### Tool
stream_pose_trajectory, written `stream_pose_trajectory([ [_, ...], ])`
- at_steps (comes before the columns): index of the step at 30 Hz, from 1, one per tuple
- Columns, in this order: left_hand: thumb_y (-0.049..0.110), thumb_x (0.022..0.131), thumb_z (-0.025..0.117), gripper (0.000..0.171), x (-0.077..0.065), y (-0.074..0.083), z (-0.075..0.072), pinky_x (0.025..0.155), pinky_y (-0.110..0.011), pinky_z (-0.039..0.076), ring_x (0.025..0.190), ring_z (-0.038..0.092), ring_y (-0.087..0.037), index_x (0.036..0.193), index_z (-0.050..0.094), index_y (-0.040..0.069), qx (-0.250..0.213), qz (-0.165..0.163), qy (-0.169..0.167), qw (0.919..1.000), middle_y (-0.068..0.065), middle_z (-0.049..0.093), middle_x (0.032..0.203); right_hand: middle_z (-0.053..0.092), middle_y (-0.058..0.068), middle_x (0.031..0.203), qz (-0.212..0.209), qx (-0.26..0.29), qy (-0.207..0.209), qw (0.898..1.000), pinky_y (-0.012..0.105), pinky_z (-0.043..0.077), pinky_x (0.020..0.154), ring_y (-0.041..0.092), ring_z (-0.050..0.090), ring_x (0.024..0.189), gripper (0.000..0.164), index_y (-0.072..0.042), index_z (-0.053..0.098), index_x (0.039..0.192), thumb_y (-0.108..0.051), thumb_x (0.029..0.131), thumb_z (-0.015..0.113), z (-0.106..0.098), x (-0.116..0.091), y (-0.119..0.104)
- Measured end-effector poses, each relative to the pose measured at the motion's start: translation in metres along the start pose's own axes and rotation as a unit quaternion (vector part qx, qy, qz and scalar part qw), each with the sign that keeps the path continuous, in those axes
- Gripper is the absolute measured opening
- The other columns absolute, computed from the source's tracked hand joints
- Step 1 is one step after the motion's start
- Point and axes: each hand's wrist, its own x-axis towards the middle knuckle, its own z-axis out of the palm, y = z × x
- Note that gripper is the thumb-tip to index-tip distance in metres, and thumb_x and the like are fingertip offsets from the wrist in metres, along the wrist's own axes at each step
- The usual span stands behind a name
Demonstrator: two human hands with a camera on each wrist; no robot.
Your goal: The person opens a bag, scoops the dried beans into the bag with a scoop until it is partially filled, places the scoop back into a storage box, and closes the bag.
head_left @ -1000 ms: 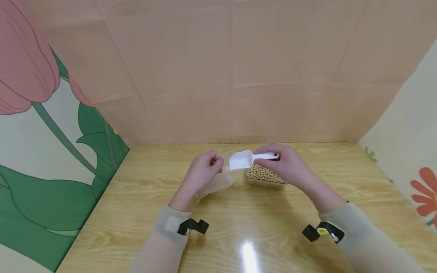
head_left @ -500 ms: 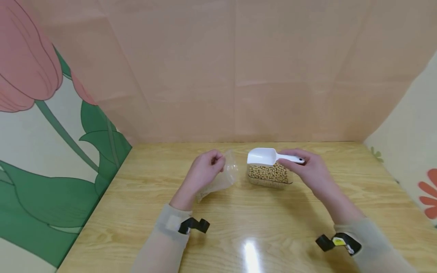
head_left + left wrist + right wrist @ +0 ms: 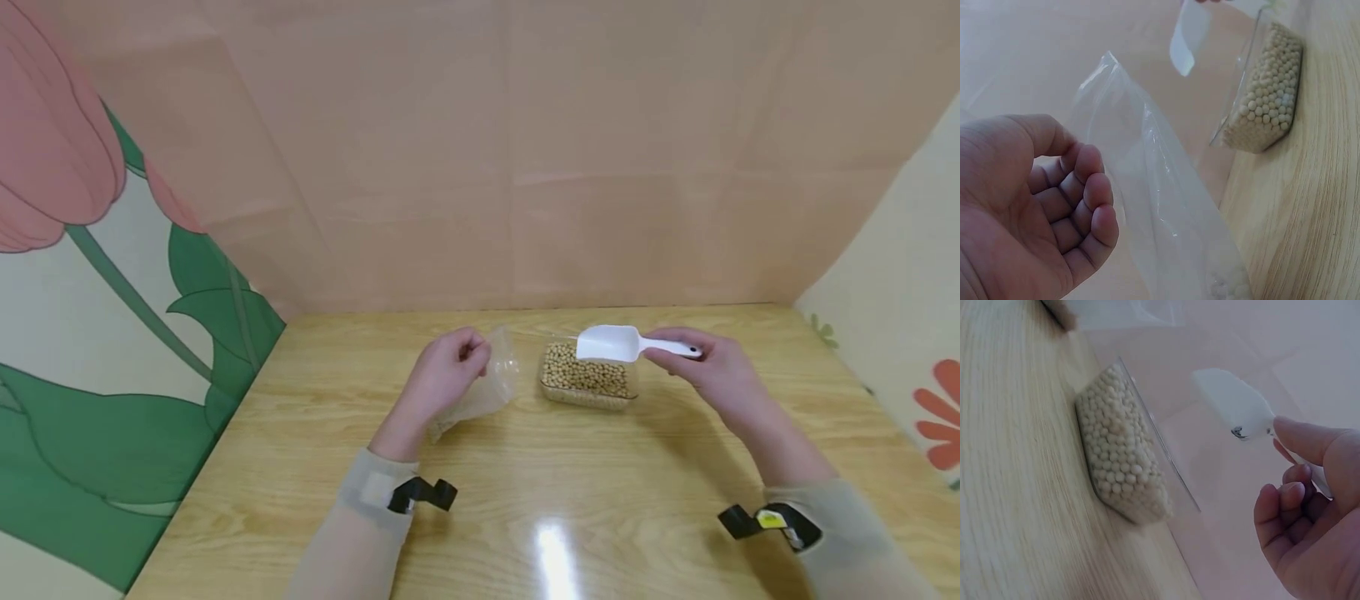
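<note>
Between thumb and fingers, my left hand (image 3: 448, 372) pinches the rim of a clear plastic bag (image 3: 1154, 187). Some pale round beans show at the bottom of the bag in the left wrist view. My right hand (image 3: 708, 375) grips a white scoop (image 3: 609, 343) by its handle. The scoop's bowl points left and looks empty in the head view, held above a clear box (image 3: 588, 400) of soybeans (image 3: 1116, 444). The box stands on the table, right of the bag, its beans reaching near the rim.
The wooden table (image 3: 480, 517) runs back to a pink covered wall (image 3: 510, 167). A mural with a tulip and leaves (image 3: 150, 433) borders the left side, and a pale wall with a red flower (image 3: 941, 417) borders the right.
The right hand has carried the scoop rightward, from the bag's mouth to over the box of soybeans. My left hand has stayed at the bag.
</note>
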Motion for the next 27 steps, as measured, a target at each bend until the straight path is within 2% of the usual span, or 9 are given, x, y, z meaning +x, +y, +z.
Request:
stream_pose_trajectory([
  [8,0.023,0.114,0.056,0.026,-0.001,-0.001,0.000,0.059,-0.035,0.040,0.061,0.044,-0.016,0.091,0.067,0.017,-0.003,0.000,0.004,1.0000,0.001,0.068,0.083,0.075,-0.014,0.119,-0.007,-0.050,-0.011,0.999,0.026,0.051,0.073,0.008,0.062,0.094,0.045,-0.011,0.079,0.134,-0.042,0.102,0.082,-0.012,0.002,0.004],
  [13,0.023,0.114,0.056,0.026,-0.002,0.001,0.000,0.059,-0.034,0.040,0.060,0.044,-0.017,0.092,0.067,0.017,-0.009,-0.001,0.001,1.0000,0.001,0.068,0.084,0.076,0.006,0.126,-0.007,-0.099,-0.020,0.995,0.028,0.049,0.073,0.013,0.061,0.093,0.043,-0.013,0.080,0.131,-0.044,0.102,0.081,-0.016,0.002,0.005],
  [16,0.023,0.114,0.056,0.025,-0.002,0.001,-0.001,0.059,-0.034,0.040,0.060,0.044,-0.017,0.092,0.067,0.016,-0.011,-0.004,0.002,0.9999,0.001,0.068,0.084,0.075,0.013,0.128,-0.006,-0.115,-0.025,0.993,0.029,0.048,0.072,0.016,0.060,0.092,0.043,-0.013,0.080,0.131,-0.044,0.102,0.081,-0.018,0.002,0.004],
  [27,0.024,0.114,0.057,0.026,-0.002,0.001,-0.002,0.060,-0.035,0.041,0.061,0.045,-0.017,0.094,0.069,0.014,-0.004,-0.007,-0.001,1.0000,0.001,0.068,0.083,0.079,0.010,0.112,-0.048,-0.186,-0.047,0.980,0.032,0.050,0.067,0.021,0.065,0.085,0.041,-0.013,0.081,0.127,-0.045,0.102,0.080,-0.021,0.010,-0.006],
])
